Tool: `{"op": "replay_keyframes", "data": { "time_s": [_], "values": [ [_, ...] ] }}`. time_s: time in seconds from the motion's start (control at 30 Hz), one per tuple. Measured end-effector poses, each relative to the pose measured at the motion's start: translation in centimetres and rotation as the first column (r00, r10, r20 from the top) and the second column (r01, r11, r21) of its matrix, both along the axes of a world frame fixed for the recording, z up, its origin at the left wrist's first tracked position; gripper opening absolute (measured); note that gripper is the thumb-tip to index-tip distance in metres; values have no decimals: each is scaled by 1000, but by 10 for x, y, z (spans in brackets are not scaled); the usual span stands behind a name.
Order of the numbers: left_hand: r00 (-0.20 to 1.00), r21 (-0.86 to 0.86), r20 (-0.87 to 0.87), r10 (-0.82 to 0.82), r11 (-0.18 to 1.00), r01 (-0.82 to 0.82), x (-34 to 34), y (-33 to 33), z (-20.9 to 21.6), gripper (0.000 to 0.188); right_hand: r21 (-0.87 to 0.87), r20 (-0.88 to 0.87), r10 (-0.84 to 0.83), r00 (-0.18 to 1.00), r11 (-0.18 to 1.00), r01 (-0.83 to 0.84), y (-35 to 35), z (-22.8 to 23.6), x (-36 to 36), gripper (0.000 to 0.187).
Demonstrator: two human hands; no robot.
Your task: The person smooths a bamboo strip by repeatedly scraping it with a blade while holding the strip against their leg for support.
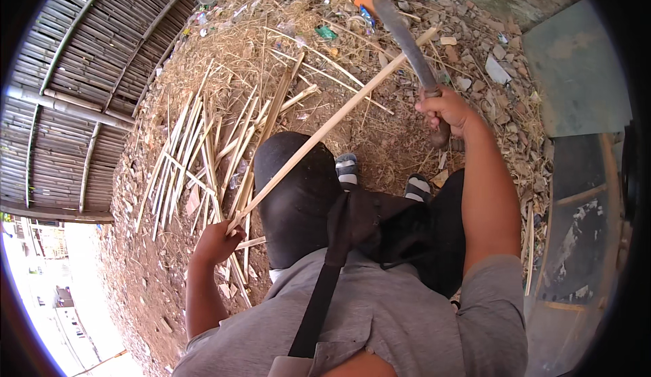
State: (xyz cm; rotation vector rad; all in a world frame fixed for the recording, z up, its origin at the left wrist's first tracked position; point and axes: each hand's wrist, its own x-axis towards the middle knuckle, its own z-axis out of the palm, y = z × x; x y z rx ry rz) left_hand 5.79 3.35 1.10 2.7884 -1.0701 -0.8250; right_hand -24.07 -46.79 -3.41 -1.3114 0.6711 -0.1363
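A stick [339, 115] slants over the left knee [298, 204], near end in the left hand [217, 243], far end by the knife [421, 66] in the right hand [449, 109]. More sticks [178, 156] lie left (the fence [64, 156] stands beyond); a panel [576, 68] stands right.

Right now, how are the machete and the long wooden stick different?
The machete has a dark, curved blade; the wooden stick is pale and straight. The machete looks shorter; the wooden stick looks longer. The right hand grips the machete by its handle; the left hand grips the wooden stick near one end. Both are narrow.
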Motion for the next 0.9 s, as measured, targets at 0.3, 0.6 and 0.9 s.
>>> {"op": "replay_keyframes", "data": {
  "time_s": [0.3, 0.6, 0.9],
  "values": [
    [998, 0, 61, 13, 1000, -13, -5, -1, 19, 22, -93, -197, 350, 916, 923, -373, 64, 1, 52, 20],
    [999, -33, 11, 33, 999, -33, -11, -2, 6, 23, 7, 45, -124, 991, 992, 123, 5, -7, 8, 20],
    [991, 44, -92, 97, 995, -94, -16, -1, 13, 27, -163, -57, 210, 976, 963, -216, 58, -18, 50, 22]
  ]
}}
